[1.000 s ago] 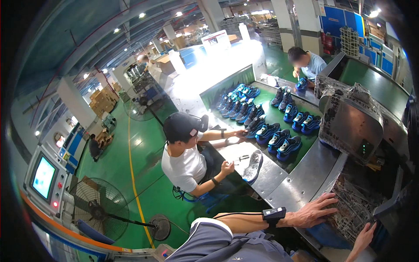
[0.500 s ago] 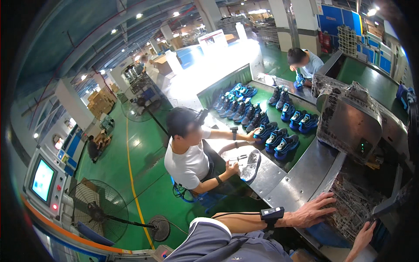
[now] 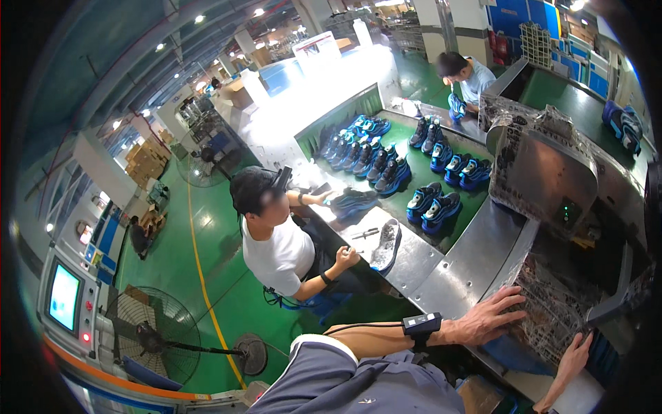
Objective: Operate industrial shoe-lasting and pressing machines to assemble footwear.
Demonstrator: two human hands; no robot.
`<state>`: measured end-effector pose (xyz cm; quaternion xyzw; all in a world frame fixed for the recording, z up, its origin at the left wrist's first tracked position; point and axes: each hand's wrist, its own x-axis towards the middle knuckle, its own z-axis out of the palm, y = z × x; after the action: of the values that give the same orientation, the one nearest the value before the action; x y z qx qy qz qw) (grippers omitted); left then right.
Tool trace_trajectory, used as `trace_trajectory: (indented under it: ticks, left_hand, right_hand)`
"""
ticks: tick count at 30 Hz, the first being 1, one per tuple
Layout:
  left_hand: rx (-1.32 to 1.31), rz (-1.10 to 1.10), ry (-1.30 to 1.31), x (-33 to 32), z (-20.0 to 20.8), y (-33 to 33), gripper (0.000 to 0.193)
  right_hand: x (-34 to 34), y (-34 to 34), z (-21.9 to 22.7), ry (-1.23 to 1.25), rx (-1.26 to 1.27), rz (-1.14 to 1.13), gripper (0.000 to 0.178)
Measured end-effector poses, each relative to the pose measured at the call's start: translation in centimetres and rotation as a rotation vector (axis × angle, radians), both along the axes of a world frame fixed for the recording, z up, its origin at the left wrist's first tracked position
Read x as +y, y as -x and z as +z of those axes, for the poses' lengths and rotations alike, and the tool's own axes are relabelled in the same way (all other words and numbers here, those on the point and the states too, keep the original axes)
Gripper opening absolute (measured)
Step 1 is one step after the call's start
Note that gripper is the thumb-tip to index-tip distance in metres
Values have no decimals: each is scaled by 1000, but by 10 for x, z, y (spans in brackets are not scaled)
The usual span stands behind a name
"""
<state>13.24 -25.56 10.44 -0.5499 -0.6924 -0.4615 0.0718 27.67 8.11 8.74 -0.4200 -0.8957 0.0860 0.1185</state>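
Note:
My left hand (image 3: pixel 486 319) reaches in from below, its fingers spread over the near left edge of a scuffed, film-wrapped machine surface (image 3: pixel 555 310). A black device is strapped to my left wrist (image 3: pixel 422 324). On the other side of that surface, my right hand (image 3: pixel 572 357) rests its outstretched fingers at the edge. Nothing shows in either hand. Above the surface stands a worn metal machine housing (image 3: pixel 545 176) with small green lights. A dark blue shoe (image 3: pixel 624 127) lies on the belt at the far right.
A co-worker in white (image 3: pixel 283 248) holds a dark shoe (image 3: pixel 350 201) beside a green conveyor belt (image 3: pixel 400 219) bearing rows of blue-black shoes. A loose sole (image 3: pixel 386 245) lies on the metal ledge. Another person (image 3: pixel 465 76) handles a shoe behind. A floor fan (image 3: pixel 152 331) stands left.
The co-worker in white has lifted a shoe from the belt and drawn it leftward. My view has shifted slightly; more of the far-right shoe shows. My hands stay at the machine's edges.

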Motion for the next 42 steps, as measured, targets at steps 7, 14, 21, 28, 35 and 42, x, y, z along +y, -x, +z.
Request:
trace_trajectory:
  ticks: [7, 14, 21, 28, 35, 42]
  left_hand:
    - [15, 19, 5, -1, -2, 0, 73]
    - [5, 35, 22, -8, -1, 0, 72]
    - [59, 76, 49, 14, 12, 1, 55]
    - [254, -85, 480, -11, 82, 15, 60]
    - [510, 99, 204, 16, 261, 142, 43]
    - [640, 258, 405, 112, 341, 306, 76]
  right_hand:
    - [-6, 0, 8, 33, 8, 27, 57]
    - [-20, 6, 12, 45, 62, 52, 55]
    - [-58, 10, 56, 149, 292, -45, 40]
    - [-54, 10, 59, 18, 227, -37, 49]
    - [-70, 7, 65, -86, 230, -134, 54]
    - [-72, 13, 67, -64, 435, -175, 52]
